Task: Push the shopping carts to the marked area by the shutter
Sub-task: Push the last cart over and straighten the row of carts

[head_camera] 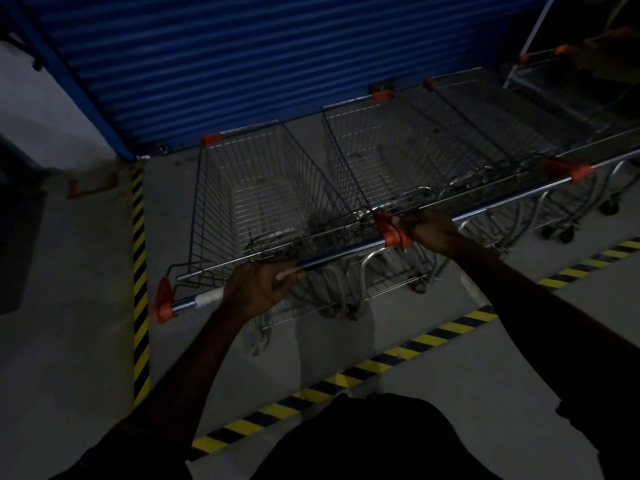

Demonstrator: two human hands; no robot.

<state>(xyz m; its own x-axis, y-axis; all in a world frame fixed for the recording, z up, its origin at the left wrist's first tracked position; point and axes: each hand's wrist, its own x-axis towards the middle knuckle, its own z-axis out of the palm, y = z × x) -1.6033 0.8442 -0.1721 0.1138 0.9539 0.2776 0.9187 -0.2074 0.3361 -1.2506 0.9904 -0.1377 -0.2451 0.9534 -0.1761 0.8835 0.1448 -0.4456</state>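
Gripping two carts side by side. Curling the left hand fully round the chrome left handle of the left cart, near 8 o'clock. Wrapping the right hand closed round the right handle of the right cart, just off centre toward 3 o'clock, touching an orange cap.

Showing both as silver wire baskets with orange corner pieces, the right one carrying extra basket sides as if nested with more. Pointing both fronts at the blue ribbed shutter at 12 o'clock, near it; touching or not, being too dim to tell. Standing near a third cart at 2 o'clock.

Resting on a grey concrete floor, inside yellow-and-black tape running down the 9 o'clock side and slanting from 6 toward 3 o'clock. Bordering a pale wall at 10 o'clock, beside the shutter's blue frame.
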